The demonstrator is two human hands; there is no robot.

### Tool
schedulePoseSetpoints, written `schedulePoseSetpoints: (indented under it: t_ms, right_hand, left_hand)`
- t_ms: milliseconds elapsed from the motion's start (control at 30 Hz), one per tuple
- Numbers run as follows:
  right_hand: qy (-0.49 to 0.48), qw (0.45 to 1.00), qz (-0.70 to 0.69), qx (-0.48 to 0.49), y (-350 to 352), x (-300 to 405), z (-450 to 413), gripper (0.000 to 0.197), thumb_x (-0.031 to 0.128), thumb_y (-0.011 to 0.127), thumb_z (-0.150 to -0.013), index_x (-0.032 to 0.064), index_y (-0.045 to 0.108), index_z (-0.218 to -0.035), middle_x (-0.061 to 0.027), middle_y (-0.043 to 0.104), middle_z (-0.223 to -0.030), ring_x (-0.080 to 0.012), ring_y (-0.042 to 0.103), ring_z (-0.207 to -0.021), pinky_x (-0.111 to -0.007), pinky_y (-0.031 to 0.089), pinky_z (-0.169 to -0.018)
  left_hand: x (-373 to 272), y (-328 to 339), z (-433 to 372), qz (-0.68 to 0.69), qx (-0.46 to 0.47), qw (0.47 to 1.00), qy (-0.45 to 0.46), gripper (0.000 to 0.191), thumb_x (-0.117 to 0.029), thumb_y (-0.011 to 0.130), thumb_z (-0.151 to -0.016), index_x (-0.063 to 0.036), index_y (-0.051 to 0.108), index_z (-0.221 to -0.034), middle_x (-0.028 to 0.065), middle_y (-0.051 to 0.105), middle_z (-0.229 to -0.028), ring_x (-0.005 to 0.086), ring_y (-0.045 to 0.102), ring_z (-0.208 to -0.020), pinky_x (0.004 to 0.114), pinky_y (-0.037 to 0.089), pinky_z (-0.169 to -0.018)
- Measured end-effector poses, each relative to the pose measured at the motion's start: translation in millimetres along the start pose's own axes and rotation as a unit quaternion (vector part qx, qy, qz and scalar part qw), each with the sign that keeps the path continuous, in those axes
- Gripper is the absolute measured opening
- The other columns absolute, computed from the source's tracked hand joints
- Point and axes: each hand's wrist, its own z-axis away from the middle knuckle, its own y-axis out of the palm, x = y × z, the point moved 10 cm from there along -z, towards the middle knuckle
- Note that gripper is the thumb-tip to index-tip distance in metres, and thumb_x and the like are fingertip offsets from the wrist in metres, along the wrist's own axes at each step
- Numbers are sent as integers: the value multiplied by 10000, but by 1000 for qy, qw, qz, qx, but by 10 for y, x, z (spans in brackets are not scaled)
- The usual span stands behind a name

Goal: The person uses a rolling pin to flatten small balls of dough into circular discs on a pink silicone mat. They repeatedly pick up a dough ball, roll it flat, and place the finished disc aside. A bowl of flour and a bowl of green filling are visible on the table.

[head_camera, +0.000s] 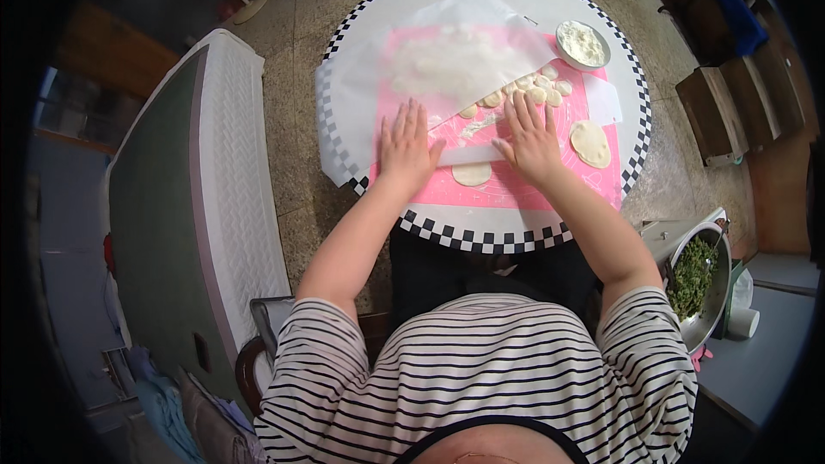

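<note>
A white rolling pin point(469, 155) lies across the pink pastry mat point(515, 190), over the far edge of a flat dough round point(472, 174). My left hand point(408, 149) rests flat, fingers spread, at the pin's left end; my right hand point(531, 135) lies flat at its right end. Just beyond my right fingertips are several small dough pieces point(535, 95), some partly under a translucent plastic sheet point(477, 64). Flattened dough, perhaps more than one piece point(589, 144), sits at the mat's right. Loose flour point(478, 125) is scattered between my hands.
A bowl of flour point(582, 45) stands at the round table's far right, near a white scraper point(602, 99). To my lower right is a metal bowl of chopped green filling point(693, 277). An upright mattress point(238, 161) stands left of the table.
</note>
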Motion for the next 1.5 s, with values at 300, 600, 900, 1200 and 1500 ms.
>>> schedulePoseSetpoints:
  t_ms: [300, 600, 900, 1200, 1500]
  right_hand:
    - [-75, 991, -39, 102, -288, 286, 657, 831, 444, 602, -919, 41, 283, -1573, -193, 249, -1642, -369, 198, -1534, -556, 133, -1230]
    - [-35, 995, -44, 78, -143, 61, 552, 844, 428, 612, -912, 30, 273, -1574, -199, 244, -1643, -378, 183, -1536, -571, 125, -1229]
    - [-78, 995, 1, 67, -163, 110, 244, 816, 447, 617, -911, 35, 324, -1551, -174, 290, -1628, -347, 257, -1511, -558, 188, -1215]
    - [-79, 987, -51, 131, -260, 70, 832, 828, 448, 607, -917, 36, 294, -1564, -190, 279, -1628, -369, 250, -1510, -556, 161, -1226]
    - [-99, 994, 9, 45, -115, 131, 13, 762, 474, 568, -949, 57, 349, -1548, -178, 299, -1623, -349, 262, -1507, -527, 169, -1231]
  left_hand:
    - [-216, 12, 577, 89, 36, 994, 55, 778, -405, 509, -997, 23, 218, -1577, 235, 214, -1644, 366, 203, -1533, 559, 114, -1234]
    - [-192, 23, 531, 53, 79, 995, 32, 810, -434, 451, -1013, 52, 140, -1582, 244, 134, -1662, 349, 110, -1558, 555, 37, -1244]
    - [20, 26, 435, 30, 63, 997, -24, 798, -450, 453, -1013, 22, 169, -1591, 230, 147, -1664, 331, 129, -1557, 566, 62, -1237]
    - [-388, -4, 866, 43, 88, 994, 46, 848, -455, 525, -975, 53, 201, -1572, 236, 156, -1658, 359, 126, -1553, 598, 64, -1224]
    - [166, 7, 252, 18, 19, 998, -58, 825, -473, 481, -998, 40, 194, -1577, 228, 181, -1656, 344, 134, -1555, 620, 42, -1215]
